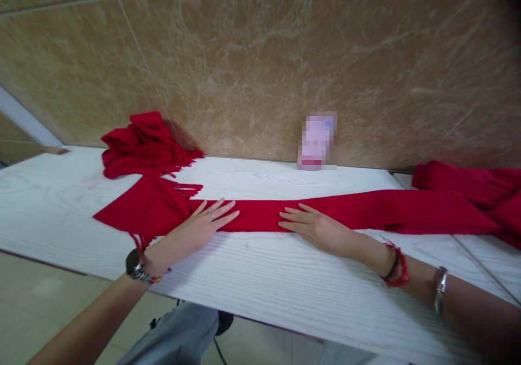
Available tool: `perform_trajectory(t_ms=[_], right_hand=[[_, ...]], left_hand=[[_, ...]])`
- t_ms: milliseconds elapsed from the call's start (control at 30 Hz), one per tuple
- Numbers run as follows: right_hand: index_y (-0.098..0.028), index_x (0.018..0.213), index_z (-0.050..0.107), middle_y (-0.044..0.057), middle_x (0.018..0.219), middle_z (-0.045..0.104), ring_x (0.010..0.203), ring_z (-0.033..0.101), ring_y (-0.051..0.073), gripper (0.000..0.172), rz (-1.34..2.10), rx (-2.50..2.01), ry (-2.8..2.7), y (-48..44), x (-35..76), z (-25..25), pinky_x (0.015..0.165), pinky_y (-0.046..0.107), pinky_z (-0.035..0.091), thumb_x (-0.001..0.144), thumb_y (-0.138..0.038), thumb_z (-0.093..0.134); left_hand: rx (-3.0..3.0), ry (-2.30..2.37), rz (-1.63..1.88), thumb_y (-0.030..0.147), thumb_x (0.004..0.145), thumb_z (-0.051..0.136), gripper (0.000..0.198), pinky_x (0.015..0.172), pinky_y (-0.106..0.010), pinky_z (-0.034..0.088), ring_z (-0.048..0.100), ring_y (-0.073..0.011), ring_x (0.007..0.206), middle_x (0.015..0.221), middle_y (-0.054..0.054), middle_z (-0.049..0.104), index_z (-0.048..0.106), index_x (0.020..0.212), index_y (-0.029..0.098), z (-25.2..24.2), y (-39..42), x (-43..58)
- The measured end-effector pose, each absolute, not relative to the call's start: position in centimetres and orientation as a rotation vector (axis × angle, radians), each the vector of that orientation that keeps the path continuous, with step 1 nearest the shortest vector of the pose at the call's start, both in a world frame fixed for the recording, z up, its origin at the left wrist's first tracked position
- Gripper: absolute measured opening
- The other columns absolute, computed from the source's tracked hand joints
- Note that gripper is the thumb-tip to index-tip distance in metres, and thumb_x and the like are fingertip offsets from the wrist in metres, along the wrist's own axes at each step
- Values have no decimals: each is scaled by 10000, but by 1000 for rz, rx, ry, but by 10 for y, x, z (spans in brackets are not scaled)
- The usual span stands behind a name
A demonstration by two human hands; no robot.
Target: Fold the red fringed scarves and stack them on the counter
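A long red scarf (366, 210) lies stretched across the white wood-grain table (260, 278), folded narrow along its middle. Its fringed left end (146, 207) spreads wider. My left hand (203, 225) lies flat on the scarf left of centre, fingers stretched out, a ring on one finger and a watch on the wrist. My right hand (311, 226) rests flat on the scarf just right of centre, fingers pointing left, with red and silver bracelets on the arm. Neither hand grips the cloth.
A bunched pile of red scarves (142, 145) sits at the back left against the tan marble wall. More red cloth (476, 186) is heaped at the right. A small blurred card (317, 141) leans on the wall. Someone's fingertip (55, 150) shows at far left.
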State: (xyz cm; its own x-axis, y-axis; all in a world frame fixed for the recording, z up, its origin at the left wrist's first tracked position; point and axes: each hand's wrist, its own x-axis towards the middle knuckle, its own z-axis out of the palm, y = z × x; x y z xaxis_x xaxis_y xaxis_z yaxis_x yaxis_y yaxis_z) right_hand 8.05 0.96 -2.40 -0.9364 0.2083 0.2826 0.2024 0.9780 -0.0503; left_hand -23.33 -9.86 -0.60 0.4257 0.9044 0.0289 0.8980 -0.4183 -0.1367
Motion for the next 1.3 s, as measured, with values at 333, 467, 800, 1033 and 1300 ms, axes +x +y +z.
perform_trajectory(t_ms=[333, 467, 800, 1033, 1300], right_hand=[[-209, 1308, 437, 69, 1360, 445, 1289, 330, 175, 413, 79, -302, -2898, 10, 81, -25, 1082, 458, 208, 914, -144, 331], [-213, 1313, 431, 67, 1378, 420, 1299, 313, 189, 397, 112, -326, -2899, 10, 79, -24, 1078, 472, 210, 927, -212, 340], [-175, 1395, 277, 87, 1443, 293, 1333, 219, 240, 494, 95, -538, -2986, 9, 85, -19, 1073, 522, 187, 944, -376, 285], [-95, 1380, 298, 163, 1439, 271, 1333, 206, 279, 535, -26, -727, -2873, -1, 77, -9, 1055, 530, 223, 940, -399, 269], [-77, 1375, 296, 168, 1430, 292, 1317, 255, 281, 531, -72, -828, -2899, -3, 64, -19, 1028, 531, 273, 941, -384, 276]], left_hand=[[-2701, -1665, 155, 345, 958, 261, 423, 1062, -491, 148, 175, -226, 1351, 1468, 2, 247, 263, 1381, 341, 1, -105, -234], [-2578, -1700, 86, 304, 955, 256, 396, 1073, -434, 167, 256, -208, 1324, 1421, -30, 353, 440, 1300, 241, 11, -96, -201], [-2630, -1747, 68, 364, 954, 214, 476, 1066, -441, 161, 129, -226, 1361, 1489, -63, 168, 214, 1411, 232, -16, -63, -166], [-2598, -1782, 156, 315, 931, 215, 497, 1055, -470, 173, 116, -258, 1361, 1487, -103, 151, 247, 1399, 153, -4, -61, -155], [-2589, -1833, 67, 342, 923, 192, 541, 1058, -463, 175, 116, -245, 1362, 1475, -122, 183, 216, 1405, 97, -17, -52, -145]])
